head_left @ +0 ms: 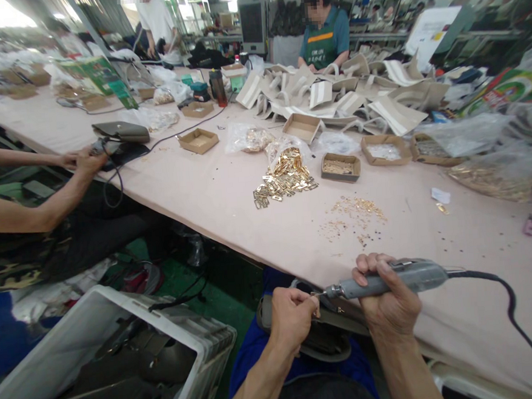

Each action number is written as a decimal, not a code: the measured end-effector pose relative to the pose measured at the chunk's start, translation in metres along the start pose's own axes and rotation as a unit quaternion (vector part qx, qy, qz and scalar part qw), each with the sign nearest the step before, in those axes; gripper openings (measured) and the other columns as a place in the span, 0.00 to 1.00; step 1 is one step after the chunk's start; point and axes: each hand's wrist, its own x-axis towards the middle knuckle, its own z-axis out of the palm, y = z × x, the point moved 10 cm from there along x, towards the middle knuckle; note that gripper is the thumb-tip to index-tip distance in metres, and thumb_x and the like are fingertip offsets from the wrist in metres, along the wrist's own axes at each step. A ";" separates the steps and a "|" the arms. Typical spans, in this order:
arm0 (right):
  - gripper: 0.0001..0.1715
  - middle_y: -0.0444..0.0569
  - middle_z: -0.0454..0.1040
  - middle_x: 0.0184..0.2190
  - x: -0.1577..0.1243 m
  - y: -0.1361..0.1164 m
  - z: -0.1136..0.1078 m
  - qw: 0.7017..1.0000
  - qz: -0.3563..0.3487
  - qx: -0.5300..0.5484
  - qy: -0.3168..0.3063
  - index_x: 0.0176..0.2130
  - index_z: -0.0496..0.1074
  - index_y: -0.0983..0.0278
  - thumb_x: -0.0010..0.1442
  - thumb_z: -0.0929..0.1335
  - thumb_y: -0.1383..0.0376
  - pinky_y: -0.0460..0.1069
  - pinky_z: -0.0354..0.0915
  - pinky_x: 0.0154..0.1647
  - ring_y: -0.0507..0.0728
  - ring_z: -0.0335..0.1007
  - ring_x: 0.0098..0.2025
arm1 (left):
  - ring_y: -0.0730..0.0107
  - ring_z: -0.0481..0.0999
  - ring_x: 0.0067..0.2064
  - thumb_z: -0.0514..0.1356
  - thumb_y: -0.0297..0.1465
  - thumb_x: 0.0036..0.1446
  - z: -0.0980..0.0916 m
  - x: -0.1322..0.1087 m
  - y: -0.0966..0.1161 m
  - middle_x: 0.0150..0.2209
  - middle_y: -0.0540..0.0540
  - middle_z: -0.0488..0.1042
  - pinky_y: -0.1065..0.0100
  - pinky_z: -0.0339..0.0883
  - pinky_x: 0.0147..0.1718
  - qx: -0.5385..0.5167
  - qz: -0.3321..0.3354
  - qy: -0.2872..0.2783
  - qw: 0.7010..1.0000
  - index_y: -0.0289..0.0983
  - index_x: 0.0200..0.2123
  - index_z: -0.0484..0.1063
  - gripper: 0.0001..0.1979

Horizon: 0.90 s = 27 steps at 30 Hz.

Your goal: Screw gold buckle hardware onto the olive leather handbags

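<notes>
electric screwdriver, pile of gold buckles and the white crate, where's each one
electric screwdriver (390, 281), head view, on the middle of its grey body, held in the right hand (389, 303)
pile of gold buckles (285, 177), head view, on the middle of the heap
white crate (132, 309), head view, on its top rim

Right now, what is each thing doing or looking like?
Grey corded electric screwdriver: gripped in right hand, tip toward left hand.
Left hand: pinching something small at the tip, too small to tell.
Heap of gold metal buckles: spilling from clear bag.
Small brown cardboard tray: open.
Pale pink table: strewn with tiny gold bits.
</notes>
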 end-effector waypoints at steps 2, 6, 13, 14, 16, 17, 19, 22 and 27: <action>0.12 0.44 0.65 0.29 -0.001 -0.001 0.001 1.000 -0.003 -0.004 -0.001 0.30 0.72 0.64 0.52 0.78 0.65 0.43 0.62 0.24 0.53 0.66 0.35 | 0.66 0.70 0.21 0.64 0.28 0.44 0.001 0.000 -0.002 0.16 0.46 0.75 0.67 0.54 0.22 -0.002 -0.003 -0.001 1.000 0.35 0.16 0.79 0.08; 0.11 0.44 0.65 0.29 -0.002 -0.003 0.001 1.000 -0.004 -0.004 0.006 0.31 0.73 0.64 0.52 0.78 0.65 0.44 0.62 0.24 0.54 0.67 0.35 | 0.66 0.71 0.21 0.63 0.27 0.45 0.000 -0.003 0.001 0.17 0.45 0.76 0.68 0.55 0.23 0.000 -0.002 -0.001 1.000 0.35 0.16 0.79 0.09; 0.11 0.44 0.67 0.29 -0.004 -0.006 0.003 1.000 -0.013 -0.011 0.004 0.30 0.73 0.64 0.51 0.78 0.65 0.44 0.61 0.23 0.54 0.68 0.34 | 0.67 0.71 0.21 0.63 0.27 0.46 -0.001 -0.005 0.008 0.17 0.45 0.77 0.68 0.56 0.22 0.010 0.002 -0.003 1.000 0.35 0.17 0.79 0.09; 0.11 0.44 0.67 0.29 -0.004 -0.007 0.003 1.000 -0.013 -0.013 0.003 0.30 0.73 0.64 0.52 0.78 0.65 0.44 0.61 0.23 0.54 0.68 0.34 | 0.66 0.71 0.21 0.63 0.27 0.46 0.000 -0.005 0.008 0.18 0.44 0.77 0.68 0.56 0.22 0.012 0.005 -0.005 1.000 0.35 0.17 0.79 0.09; 0.11 0.45 0.68 0.28 -0.004 -0.008 0.005 1.000 -0.016 -0.018 0.002 0.30 0.73 0.64 0.52 0.78 0.66 0.44 0.61 0.23 0.54 0.68 0.33 | 0.65 0.73 0.22 0.63 0.28 0.46 0.001 -0.005 0.008 0.18 0.44 0.77 0.68 0.57 0.23 0.017 0.012 -0.007 1.000 0.35 0.17 0.79 0.09; 0.10 0.45 0.68 0.28 -0.005 -0.009 0.005 1.000 -0.020 -0.023 0.003 0.31 0.73 0.64 0.52 0.78 0.66 0.45 0.61 0.22 0.54 0.68 0.33 | 0.65 0.73 0.22 0.63 0.28 0.46 0.001 -0.004 0.008 0.18 0.44 0.77 0.68 0.57 0.23 0.024 0.018 -0.007 1.000 0.35 0.17 0.79 0.09; 0.11 0.45 0.69 0.28 -0.006 -0.012 0.008 0.999 -0.031 -0.039 0.004 0.30 0.74 0.64 0.52 0.78 0.66 0.45 0.62 0.22 0.55 0.69 0.32 | 0.65 0.73 0.22 0.62 0.28 0.46 0.001 -0.005 0.010 0.18 0.45 0.76 0.68 0.57 0.23 0.042 0.031 -0.009 0.999 0.35 0.17 0.78 0.10; 0.10 0.46 0.71 0.27 -0.008 -0.019 0.015 0.996 -0.054 -0.067 0.003 0.31 0.74 0.65 0.53 0.78 0.66 0.46 0.62 0.22 0.56 0.71 0.31 | 0.66 0.72 0.22 0.62 0.30 0.47 0.003 -0.006 0.011 0.17 0.46 0.75 0.68 0.56 0.23 0.061 0.047 -0.012 0.997 0.35 0.17 0.79 0.10; 0.11 0.47 0.73 0.25 -0.015 -0.032 0.025 0.989 -0.102 -0.104 0.025 0.30 0.73 0.67 0.52 0.78 0.68 0.47 0.63 0.21 0.57 0.73 0.29 | 0.65 0.72 0.23 0.62 0.33 0.49 0.004 -0.009 0.015 0.19 0.46 0.76 0.68 0.57 0.23 0.078 0.069 -0.008 0.994 0.34 0.19 0.79 0.11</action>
